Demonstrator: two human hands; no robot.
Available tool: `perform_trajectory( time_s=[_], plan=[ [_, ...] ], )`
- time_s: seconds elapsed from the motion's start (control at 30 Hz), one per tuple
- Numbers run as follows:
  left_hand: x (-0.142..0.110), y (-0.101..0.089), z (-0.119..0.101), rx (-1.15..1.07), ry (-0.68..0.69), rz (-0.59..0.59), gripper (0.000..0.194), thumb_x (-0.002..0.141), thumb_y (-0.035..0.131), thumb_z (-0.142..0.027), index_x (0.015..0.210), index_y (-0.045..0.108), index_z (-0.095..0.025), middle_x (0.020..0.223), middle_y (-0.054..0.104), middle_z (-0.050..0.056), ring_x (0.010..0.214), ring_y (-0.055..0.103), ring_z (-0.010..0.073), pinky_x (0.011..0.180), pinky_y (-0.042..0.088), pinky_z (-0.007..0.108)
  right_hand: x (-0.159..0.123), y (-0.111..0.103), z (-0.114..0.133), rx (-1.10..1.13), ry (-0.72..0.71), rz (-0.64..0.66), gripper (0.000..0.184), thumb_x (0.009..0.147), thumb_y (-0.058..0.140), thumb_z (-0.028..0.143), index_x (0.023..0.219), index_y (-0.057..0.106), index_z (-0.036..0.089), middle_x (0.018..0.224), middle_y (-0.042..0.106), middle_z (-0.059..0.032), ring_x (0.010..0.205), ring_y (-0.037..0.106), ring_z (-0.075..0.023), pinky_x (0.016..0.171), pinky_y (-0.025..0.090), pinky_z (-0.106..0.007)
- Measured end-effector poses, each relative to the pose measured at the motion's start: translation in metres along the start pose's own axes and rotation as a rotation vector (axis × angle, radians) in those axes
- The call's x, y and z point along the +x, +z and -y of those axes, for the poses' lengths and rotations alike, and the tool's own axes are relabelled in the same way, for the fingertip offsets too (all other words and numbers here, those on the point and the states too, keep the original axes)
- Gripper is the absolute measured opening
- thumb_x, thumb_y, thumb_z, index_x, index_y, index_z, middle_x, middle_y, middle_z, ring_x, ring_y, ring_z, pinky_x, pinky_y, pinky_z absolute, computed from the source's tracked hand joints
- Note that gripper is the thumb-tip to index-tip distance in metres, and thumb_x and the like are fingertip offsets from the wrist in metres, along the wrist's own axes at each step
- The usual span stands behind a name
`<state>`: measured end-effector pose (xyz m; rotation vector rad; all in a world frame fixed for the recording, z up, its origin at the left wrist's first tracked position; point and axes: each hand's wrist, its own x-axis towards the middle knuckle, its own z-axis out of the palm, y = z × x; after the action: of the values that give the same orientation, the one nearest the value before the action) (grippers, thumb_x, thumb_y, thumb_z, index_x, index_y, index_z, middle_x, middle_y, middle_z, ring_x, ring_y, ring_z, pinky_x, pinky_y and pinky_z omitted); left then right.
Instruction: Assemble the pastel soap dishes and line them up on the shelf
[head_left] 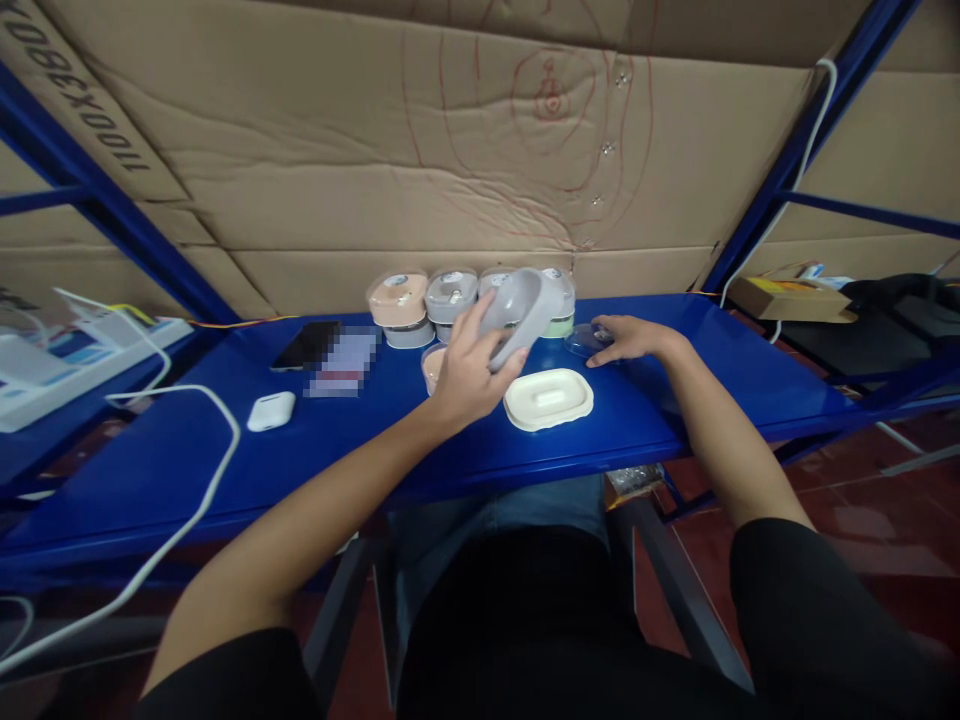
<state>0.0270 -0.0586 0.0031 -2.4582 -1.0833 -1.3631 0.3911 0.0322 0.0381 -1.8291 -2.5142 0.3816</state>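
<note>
My left hand [472, 365] is closed around a grey oval dish [529, 315], held tilted above the table with its hollow side partly showing. Beneath and to the right of it lies a cream oval tray [549, 398] with a raised bar in its middle. My right hand [630, 340] rests low over the table, thumb and fingers around the edge of a clear plastic lid [579, 341]. Partly hidden behind my left hand is a peach-coloured container [432, 368].
Stacked lidded containers in peach [397, 296], grey [451, 290] and green stand along the cardboard wall. To the left on the blue table [337, 440] are a dark phone [304, 346], a blurred-out item [343, 362] and a white earbud case [271, 411]. A white cable [217, 480] hangs at left.
</note>
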Motion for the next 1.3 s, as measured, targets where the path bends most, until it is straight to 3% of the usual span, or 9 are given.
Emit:
perform_trajectory(
  time_s=[0.13,0.3,0.47,0.73,0.87,1.07,1.3],
  plan=[
    [0.001,-0.003,-0.002,0.049,-0.034,0.045,0.025,0.109,0.076,-0.041,0.119,0.083,-0.019,0.185,0.055,0.019,0.164,0.058,0.0472,0.137,0.049,0.075,0.0,0.0,0.0,-0.002,-0.008,-0.001,0.112,0.078,0.096,0.075,0.17,0.065,0.019,0.164,0.075,-0.0213,0.152,0.07,-0.0524,0.128,0.058,-0.062],
    [-0.008,0.008,-0.016,-0.034,0.136,0.275,0.025,0.103,0.083,-0.042,0.108,0.086,-0.018,0.176,0.064,0.023,0.159,0.063,0.0469,0.131,0.056,0.074,0.0,-0.001,0.001,-0.029,-0.011,-0.006,0.111,0.079,0.095,0.075,0.173,0.063,0.024,0.167,0.074,-0.0176,0.153,0.071,-0.0492,0.129,0.058,-0.06],
    [-0.016,0.016,-0.022,-0.007,0.155,0.454,0.03,0.104,0.085,-0.047,0.108,0.088,-0.017,0.176,0.064,0.024,0.161,0.063,0.0478,0.135,0.054,0.069,-0.001,-0.001,0.002,-0.02,-0.011,-0.002,0.112,0.08,0.096,0.076,0.174,0.062,0.026,0.168,0.074,-0.0179,0.154,0.07,-0.0508,0.13,0.057,-0.063],
    [-0.016,0.016,-0.022,0.015,0.175,0.523,0.038,0.106,0.083,-0.052,0.118,0.086,-0.016,0.182,0.058,0.026,0.161,0.063,0.0463,0.136,0.051,0.065,0.0,0.0,0.001,-0.01,-0.008,0.003,0.112,0.078,0.096,0.078,0.173,0.064,0.028,0.167,0.074,-0.0159,0.153,0.07,-0.0494,0.129,0.058,-0.061],
    [-0.017,0.014,-0.025,0.012,0.185,0.559,0.056,0.1,0.089,-0.055,0.139,0.081,-0.015,0.184,0.054,0.028,0.162,0.061,0.0488,0.135,0.051,0.067,0.0,0.0,0.002,-0.012,-0.005,-0.003,0.112,0.077,0.097,0.079,0.172,0.065,0.029,0.166,0.075,-0.0159,0.153,0.07,-0.0502,0.129,0.058,-0.062],
    [-0.015,0.012,-0.029,0.033,0.202,0.58,0.057,0.103,0.077,-0.04,0.157,0.074,-0.021,0.186,0.052,0.021,0.162,0.058,0.0466,0.135,0.049,0.067,0.0,0.0,0.001,-0.013,-0.002,-0.002,0.111,0.078,0.098,0.077,0.172,0.065,0.028,0.163,0.077,-0.0166,0.151,0.072,-0.0506,0.128,0.058,-0.062],
    [-0.013,0.01,-0.029,0.082,0.228,0.641,0.067,0.104,0.071,-0.038,0.169,0.068,-0.024,0.189,0.049,0.02,0.166,0.053,0.0489,0.137,0.045,0.069,0.0,0.001,0.001,-0.03,-0.001,0.0,0.115,0.078,0.095,0.08,0.175,0.062,0.029,0.169,0.073,-0.0158,0.155,0.069,-0.0494,0.13,0.057,-0.061]
  ],
)
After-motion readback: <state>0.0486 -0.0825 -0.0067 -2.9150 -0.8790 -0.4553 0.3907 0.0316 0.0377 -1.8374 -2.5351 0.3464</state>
